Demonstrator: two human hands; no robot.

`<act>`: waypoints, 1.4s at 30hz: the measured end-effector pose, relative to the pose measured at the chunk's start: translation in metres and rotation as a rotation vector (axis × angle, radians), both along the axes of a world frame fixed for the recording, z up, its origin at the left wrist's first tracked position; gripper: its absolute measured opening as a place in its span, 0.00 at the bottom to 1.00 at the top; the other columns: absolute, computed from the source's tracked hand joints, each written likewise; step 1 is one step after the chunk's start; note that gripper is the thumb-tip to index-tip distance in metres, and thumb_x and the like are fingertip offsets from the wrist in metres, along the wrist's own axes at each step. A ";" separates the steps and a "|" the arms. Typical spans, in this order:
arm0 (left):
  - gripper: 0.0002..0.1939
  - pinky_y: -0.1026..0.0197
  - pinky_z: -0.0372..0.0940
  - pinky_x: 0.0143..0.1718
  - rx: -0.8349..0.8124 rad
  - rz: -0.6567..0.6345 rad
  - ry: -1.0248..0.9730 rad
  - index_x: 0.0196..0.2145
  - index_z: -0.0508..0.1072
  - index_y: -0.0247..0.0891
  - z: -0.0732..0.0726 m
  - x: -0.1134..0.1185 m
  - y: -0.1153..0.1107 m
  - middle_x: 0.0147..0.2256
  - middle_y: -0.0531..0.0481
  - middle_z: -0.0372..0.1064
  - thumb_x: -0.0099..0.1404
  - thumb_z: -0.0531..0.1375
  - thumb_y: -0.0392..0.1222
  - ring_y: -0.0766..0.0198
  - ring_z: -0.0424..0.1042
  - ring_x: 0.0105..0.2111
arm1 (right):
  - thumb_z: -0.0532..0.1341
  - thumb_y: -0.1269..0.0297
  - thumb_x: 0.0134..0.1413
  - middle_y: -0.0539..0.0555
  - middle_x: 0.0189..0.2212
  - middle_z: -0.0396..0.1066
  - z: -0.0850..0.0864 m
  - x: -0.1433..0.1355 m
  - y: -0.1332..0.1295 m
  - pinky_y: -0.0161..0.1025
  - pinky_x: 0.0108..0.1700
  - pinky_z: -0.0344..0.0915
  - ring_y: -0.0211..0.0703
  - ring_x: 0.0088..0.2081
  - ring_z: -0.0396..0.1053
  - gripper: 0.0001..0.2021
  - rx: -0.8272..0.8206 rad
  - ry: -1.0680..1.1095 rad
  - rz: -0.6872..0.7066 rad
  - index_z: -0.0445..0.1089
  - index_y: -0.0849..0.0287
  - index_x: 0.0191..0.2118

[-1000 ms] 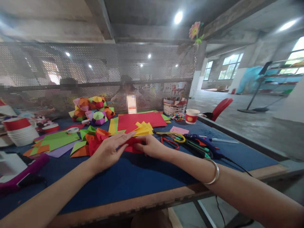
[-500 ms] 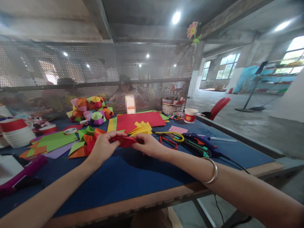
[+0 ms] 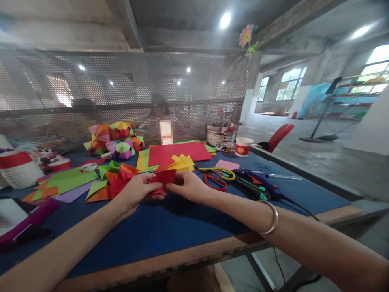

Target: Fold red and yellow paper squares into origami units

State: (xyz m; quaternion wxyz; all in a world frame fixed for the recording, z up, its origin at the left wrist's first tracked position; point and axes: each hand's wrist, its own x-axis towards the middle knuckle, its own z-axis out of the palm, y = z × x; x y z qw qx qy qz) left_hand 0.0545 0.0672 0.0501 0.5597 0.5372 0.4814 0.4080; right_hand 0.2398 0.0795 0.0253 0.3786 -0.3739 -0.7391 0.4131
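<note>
Between my two hands, above the blue tabletop [image 3: 170, 231], is a piece of folded red paper [image 3: 164, 178]. My left hand [image 3: 141, 192] pinches its left side, thumb in front and fingers behind. At its right edge, my right hand [image 3: 188, 186] pinches the paper between thumb and fingers. Beyond my hands lie yellow folded paper strips [image 3: 182, 163] on a stack of red sheets [image 3: 194, 152]. Folded red, orange and green paper pieces [image 3: 105, 190] sit just left of my left hand.
Scissors [image 3: 215, 181], a green-handled cutter [image 3: 251, 186] and a blue glue gun [image 3: 267, 184] lie right. A paper cup [image 3: 244, 147] and woven basket [image 3: 221, 134] stand behind. Coloured paper balls [image 3: 114, 140] and stacked cups [image 3: 21, 169] are left. People sit beyond the mesh screen [image 3: 188, 89].
The red paper has turned from lying flat and wide to standing up with a pointed corner raised. My left hand has rolled so its fingers show beneath the paper.
</note>
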 end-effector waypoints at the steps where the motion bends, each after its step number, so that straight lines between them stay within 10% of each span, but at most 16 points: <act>1: 0.08 0.69 0.72 0.25 -0.013 -0.006 -0.007 0.28 0.78 0.33 0.000 0.000 0.000 0.23 0.50 0.78 0.49 0.72 0.34 0.68 0.75 0.20 | 0.65 0.64 0.57 0.47 0.25 0.68 0.000 0.000 0.000 0.33 0.28 0.57 0.35 0.26 0.60 0.08 0.008 -0.017 -0.012 0.76 0.64 0.38; 13: 0.23 0.68 0.72 0.26 -0.008 -0.070 -0.013 0.26 0.80 0.34 0.000 -0.006 0.001 0.24 0.49 0.78 0.32 0.82 0.42 0.65 0.77 0.23 | 0.65 0.60 0.59 0.49 0.28 0.71 -0.003 0.001 0.007 0.34 0.24 0.59 0.34 0.23 0.61 0.09 -0.022 0.033 -0.111 0.70 0.60 0.34; 42: 0.21 0.65 0.69 0.27 0.069 -0.065 0.087 0.34 0.81 0.35 -0.008 -0.012 0.005 0.28 0.51 0.77 0.43 0.79 0.45 0.66 0.74 0.25 | 0.68 0.66 0.56 0.50 0.25 0.72 0.004 0.005 0.003 0.35 0.29 0.59 0.38 0.27 0.65 0.07 -0.030 0.026 -0.101 0.74 0.61 0.29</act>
